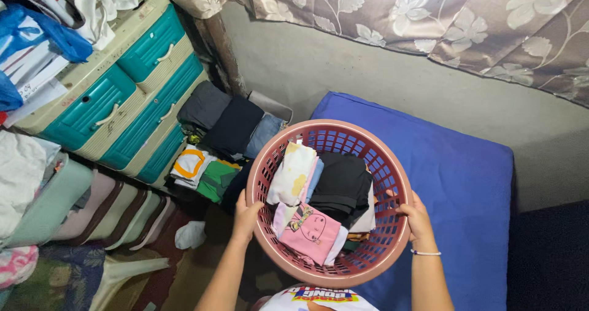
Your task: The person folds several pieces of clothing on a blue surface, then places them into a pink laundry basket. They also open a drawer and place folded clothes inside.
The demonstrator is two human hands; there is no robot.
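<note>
Here both hands, left hand (pixel 245 216), right hand (pixel 416 219), grip pink laundry basket (pixel 392 164) rim.

Both hands hold a round pink basket (pixel 392 182) by its rim, the left hand (pixel 246 216) on one side, the right hand (pixel 416 218) on the other. Folded clothes (pixel 319 203) lie inside, pink, black and pale. The basket hangs over a blue mattress (pixel 466 176). Teal drawers (pixel 123 111) stand to the left, more folded clothing (pixel 230 127) beside them.
</note>
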